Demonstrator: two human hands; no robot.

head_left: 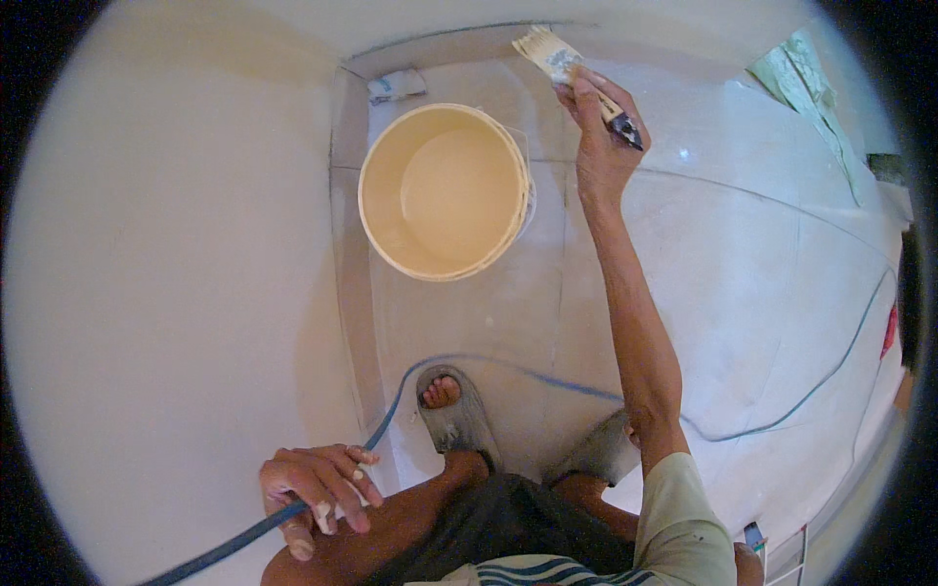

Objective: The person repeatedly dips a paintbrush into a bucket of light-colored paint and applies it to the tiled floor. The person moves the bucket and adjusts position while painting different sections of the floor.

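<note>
While the right hand clamps the paintbrush, the paint bucket stands nearby, presumably for easy dipping; left hand over blue cable, grip cannot be told.

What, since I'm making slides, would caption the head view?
Right grip on a paint-smeared flat paintbrush near the skirting, beyond an open cream-coloured bucket.

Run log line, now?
right hand: holding flat cream-bristled paintbrush; left hand: at long blue cable, grip unclear; round cream plastic bucket: on pale tiled floor
</note>
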